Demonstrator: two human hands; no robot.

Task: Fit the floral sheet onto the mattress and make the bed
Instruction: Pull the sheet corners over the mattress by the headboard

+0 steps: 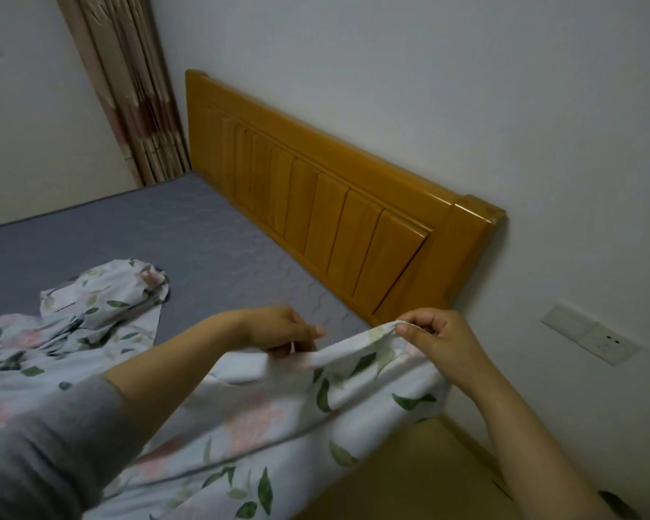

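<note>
A: Where's the sheet (263, 418)?
B: Bunched on the mattress (165, 227), by the near corner. It looks soft, floppy, light.
A: Where to hold?
B: The edge. The left hand (282, 328) and right hand (439, 339) both pinch it there.

I read no txt, labels, brand names or nos. anywhere in the head view. Wall plate (591, 334) on the rt is too small & blurred for me to tell any marking on it.
</note>
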